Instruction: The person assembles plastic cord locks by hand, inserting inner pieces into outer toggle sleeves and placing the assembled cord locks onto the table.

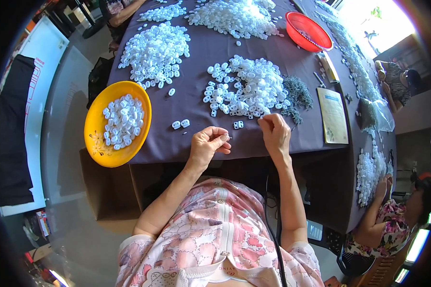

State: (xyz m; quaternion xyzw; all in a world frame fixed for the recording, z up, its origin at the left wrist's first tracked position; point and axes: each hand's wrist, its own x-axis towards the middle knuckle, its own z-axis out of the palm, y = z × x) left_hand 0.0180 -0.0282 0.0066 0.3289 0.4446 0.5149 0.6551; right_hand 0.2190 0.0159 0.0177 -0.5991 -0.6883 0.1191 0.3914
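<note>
Tabletop (pixel 201 57), covered in dark purple cloth. Yellow bowl (pixel 96 138) at its left front edge, overhanging slightly, part-filled with white pieces. Red basket (pixel 307 29) at the far right side. Pale printed sheet (pixel 333 115) lying flat near the right edge, just beside a clear plastic bag (pixel 379 115). Heap of white pieces (pixel 154 53) at far left; a larger heap (pixel 234 16) beyond it. Cardboard box (pixel 105 191) on the floor below the bowl. Seated person in floral top (pixel 392 225) at lower right
</note>
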